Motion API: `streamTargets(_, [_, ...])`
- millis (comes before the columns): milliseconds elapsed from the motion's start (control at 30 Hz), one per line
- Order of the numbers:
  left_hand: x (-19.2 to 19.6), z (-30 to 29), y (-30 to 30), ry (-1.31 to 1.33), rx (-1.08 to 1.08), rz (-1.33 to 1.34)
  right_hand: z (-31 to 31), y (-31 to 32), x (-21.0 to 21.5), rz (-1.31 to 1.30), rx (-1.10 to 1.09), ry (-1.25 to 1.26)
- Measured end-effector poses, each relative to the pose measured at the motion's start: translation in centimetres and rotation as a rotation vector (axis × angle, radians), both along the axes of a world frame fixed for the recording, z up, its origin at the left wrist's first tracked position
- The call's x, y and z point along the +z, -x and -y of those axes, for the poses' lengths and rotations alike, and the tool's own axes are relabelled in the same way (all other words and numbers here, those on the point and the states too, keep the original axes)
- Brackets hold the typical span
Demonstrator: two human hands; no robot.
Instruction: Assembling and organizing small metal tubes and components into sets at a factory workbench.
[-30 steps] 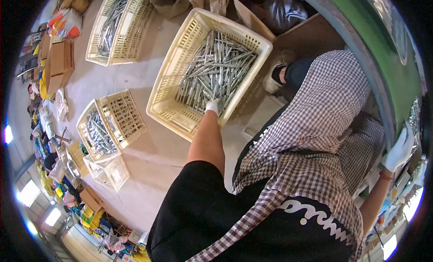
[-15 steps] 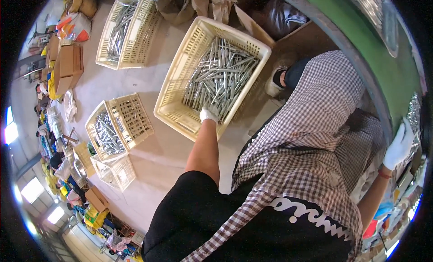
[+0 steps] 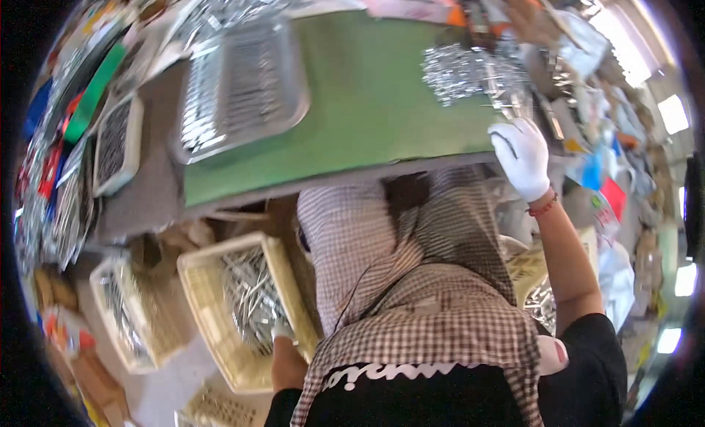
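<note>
My left hand (image 3: pixel 281 330) wears a white glove and reaches down into a cream plastic basket (image 3: pixel 220 252) at the lower left. Slim silvery metal rods (image 3: pixel 250 291) fill the basket, and the hand touches them; its fingers are blurred and partly hidden. My right hand (image 3: pixel 523 157), also white-gloved, rests at the right front edge of the green-topped table (image 3: pixel 367 96). Its fingers lie forward, next to a pile of small shiny metal parts (image 3: pixel 463 73). Nothing is clearly visible in its grip.
A clear tray (image 3: pixel 297 96) of metal pieces lies on the table's left part. Beside it stands a small white-rimmed bin (image 3: pixel 132 144) of dark parts. Another cream basket (image 3: pixel 158 331) is on the floor at far left. Bags and loose goods crowd the right.
My view has swung from the floor baskets to the table on the right. The left hand remains in the basket of rods; the right stays by the table edge near the metal parts.
</note>
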State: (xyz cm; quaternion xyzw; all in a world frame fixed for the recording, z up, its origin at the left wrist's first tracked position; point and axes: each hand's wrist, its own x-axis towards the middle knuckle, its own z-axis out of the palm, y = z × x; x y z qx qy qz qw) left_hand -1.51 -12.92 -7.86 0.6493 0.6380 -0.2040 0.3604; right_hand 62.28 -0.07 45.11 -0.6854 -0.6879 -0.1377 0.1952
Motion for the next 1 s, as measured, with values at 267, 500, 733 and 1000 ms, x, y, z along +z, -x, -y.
streamTargets(267, [2.1,-2.8,-2.4,0.054,0.448,0.143,8.5,-8.3,-0.3,-0.097,-0.404,-0.194])
streamTargets(500, [3.9,3.8,7.6,-0.166,0.559,0.155,15.2,-13.4,-3.0,-0.112,-0.595,-0.192])
streamTargets(733, [6.3,-6.7,1.5,-0.401,0.650,0.121,21.8,-15.8,-5.1,-0.208,-0.716,-0.310])
streamTargets(1000, [28.0,-17.6,-17.6,-0.981,0.075,0.194,36.8,-19.9,-5.7,-0.560,-1.116,-0.695])
